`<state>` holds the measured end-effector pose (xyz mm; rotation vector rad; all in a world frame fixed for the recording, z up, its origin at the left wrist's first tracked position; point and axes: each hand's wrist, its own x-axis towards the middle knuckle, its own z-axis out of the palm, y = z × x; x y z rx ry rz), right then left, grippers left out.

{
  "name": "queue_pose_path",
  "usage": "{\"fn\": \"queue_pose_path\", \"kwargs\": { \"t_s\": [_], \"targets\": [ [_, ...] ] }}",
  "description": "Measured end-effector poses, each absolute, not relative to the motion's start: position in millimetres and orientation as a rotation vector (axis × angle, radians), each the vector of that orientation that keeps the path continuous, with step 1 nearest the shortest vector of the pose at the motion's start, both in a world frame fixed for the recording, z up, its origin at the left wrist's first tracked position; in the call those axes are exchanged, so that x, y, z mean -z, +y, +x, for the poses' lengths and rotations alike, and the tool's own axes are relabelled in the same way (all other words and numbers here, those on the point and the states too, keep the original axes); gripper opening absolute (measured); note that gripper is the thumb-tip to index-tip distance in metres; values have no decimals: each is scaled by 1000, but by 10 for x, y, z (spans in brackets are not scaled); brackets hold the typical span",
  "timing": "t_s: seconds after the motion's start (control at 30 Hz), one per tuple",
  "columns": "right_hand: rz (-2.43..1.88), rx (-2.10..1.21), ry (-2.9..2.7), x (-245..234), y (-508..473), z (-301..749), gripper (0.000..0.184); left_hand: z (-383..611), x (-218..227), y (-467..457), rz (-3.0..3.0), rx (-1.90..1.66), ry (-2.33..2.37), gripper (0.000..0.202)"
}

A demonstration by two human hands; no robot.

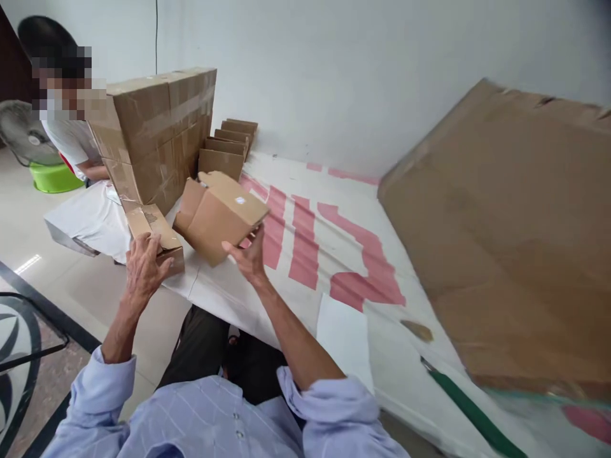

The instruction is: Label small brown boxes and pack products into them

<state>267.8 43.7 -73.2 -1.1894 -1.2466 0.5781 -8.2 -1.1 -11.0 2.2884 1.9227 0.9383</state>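
As it appears, right hand (250, 257) grips carton (217, 219).

Bright, soft light; glare on the floor (28, 264) at nine o'clock; the large carton (520, 248) at three looks blurred, stretched.

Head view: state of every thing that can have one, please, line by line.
Carton, flaps open, tilted in the right hand
Small box, top flaps folded down, left hand on it
Stacked boxes, taped shut
Cardboard pieces, standing in a row
White sheet, lying flat
Fan, on or off unclear
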Motion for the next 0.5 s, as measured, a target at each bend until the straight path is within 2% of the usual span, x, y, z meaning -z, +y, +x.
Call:
{"fn": "queue_pose_path", "kwargs": {
  "t_s": [0.13, 0.23, 0.33, 0.5],
  "targets": [
    [-1089, -731, -1116, 506, -78, 3414, 81, 97, 61, 9, 2010, -1263, 1505, 78],
    [-1039, -853, -1060, 457, -508, 3767, 67, 438, 88, 30, 1721, -1210, 1228, 109],
    [-1012, -969, -994, 560, -854, 3894, 66, 829, 194, 0, 1495, -1074, 978, 132],
    [-1003, -1108, -875, 821, -1155, 3983, 76, 1165, 327, -103, 1401, -1097, 808, 150]
  ]
}}
